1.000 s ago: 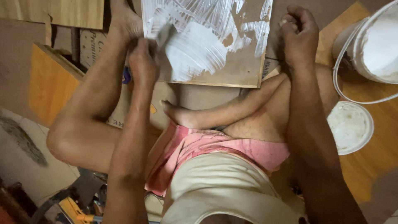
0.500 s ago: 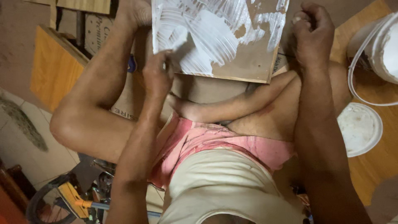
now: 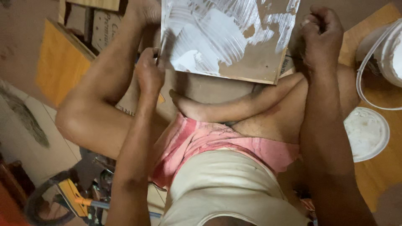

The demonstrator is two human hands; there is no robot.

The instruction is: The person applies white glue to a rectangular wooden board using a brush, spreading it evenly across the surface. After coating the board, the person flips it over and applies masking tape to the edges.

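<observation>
The wooden board (image 3: pixel 251 62) is lying on the floor in front of the crossed legs, mostly coated in white putty (image 3: pixel 217 33); a bare brown patch is being left at its near right corner. Compared with a second ago, the left hand (image 3: pixel 148 73) is being drawn back toward the board's near left edge, fingers closed round a thin scraper blade (image 3: pixel 164 46), so the stroke seems to be finishing. The right hand (image 3: pixel 321 39) is being kept fisted at the right edge; contents cannot be told. A white bucket (image 3: pixel 383 50) and lid (image 3: pixel 366 134) are sitting just right.
</observation>
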